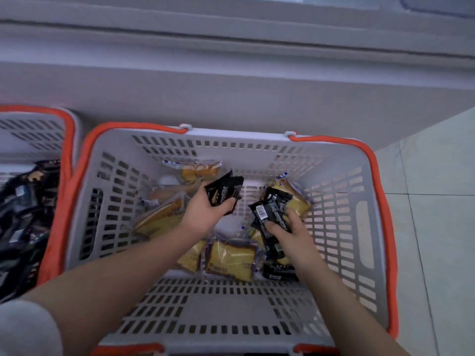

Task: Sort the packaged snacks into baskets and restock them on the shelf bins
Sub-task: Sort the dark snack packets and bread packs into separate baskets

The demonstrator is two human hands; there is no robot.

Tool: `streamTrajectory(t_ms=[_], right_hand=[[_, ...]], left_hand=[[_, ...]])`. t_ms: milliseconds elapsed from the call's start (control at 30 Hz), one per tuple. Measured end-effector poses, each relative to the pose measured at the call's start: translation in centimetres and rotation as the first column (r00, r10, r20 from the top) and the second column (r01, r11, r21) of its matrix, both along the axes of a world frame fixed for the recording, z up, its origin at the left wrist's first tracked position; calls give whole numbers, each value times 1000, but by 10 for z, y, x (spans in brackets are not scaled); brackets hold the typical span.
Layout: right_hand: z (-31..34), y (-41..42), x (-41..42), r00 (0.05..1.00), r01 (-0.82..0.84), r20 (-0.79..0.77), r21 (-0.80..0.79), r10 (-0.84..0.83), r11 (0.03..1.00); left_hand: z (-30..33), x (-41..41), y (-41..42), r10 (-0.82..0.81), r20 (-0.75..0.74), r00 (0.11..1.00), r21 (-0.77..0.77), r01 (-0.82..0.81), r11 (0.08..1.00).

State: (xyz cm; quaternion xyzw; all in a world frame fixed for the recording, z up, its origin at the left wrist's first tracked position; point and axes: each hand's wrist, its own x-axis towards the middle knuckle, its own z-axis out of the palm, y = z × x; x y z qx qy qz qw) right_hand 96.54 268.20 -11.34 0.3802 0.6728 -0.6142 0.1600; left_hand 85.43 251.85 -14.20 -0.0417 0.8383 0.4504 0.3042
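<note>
Both my hands reach down into a grey basket (226, 314) with orange handles. My left hand (205, 209) grips a bunch of black snack packets (223, 191) above the basket floor. My right hand (290, 232) holds more black snack packets (270, 209), one showing a white barcode label. Yellow cake packets in clear wrap lie on the basket floor: one at the front (231, 258), one on the left (162, 217), one at the back (198, 170), one on the right (298, 199). Another black packet (280, 272) lies under my right wrist.
A second grey basket (36, 129) with an orange handle stands at the left and holds a heap of black packets (23, 214). A grey cabinet wall (231, 93) rises right behind both baskets. Pale floor tiles (437, 201) lie to the right.
</note>
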Motion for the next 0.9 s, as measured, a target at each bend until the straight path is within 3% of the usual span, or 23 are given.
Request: streamTrajectory(t_ms=[133,233,433,633,800,900], right_hand=[[51,-38,-29,982,-191,-14,-96,191,977],[85,-72,-50,949,-314,-22,-105,314,943],[135,-155,-89,793,-607,-101,-31,601,794],[141,-265,-113,679,-716,-101,124,727,687],[107,-337,-128,761,-639,-19,158,649,753],[88,-357,-128,860,-510,23,85,510,856]], left_hand=[[48,10,-60,5,-60,998,77,-1,997],[83,14,-104,100,-132,986,122,-84,989],[111,32,-202,321,-263,910,123,-298,946],[112,32,-288,487,-275,829,61,-491,869],[106,22,-326,638,-152,754,26,-643,766],[94,21,-328,607,-135,783,16,-611,792]])
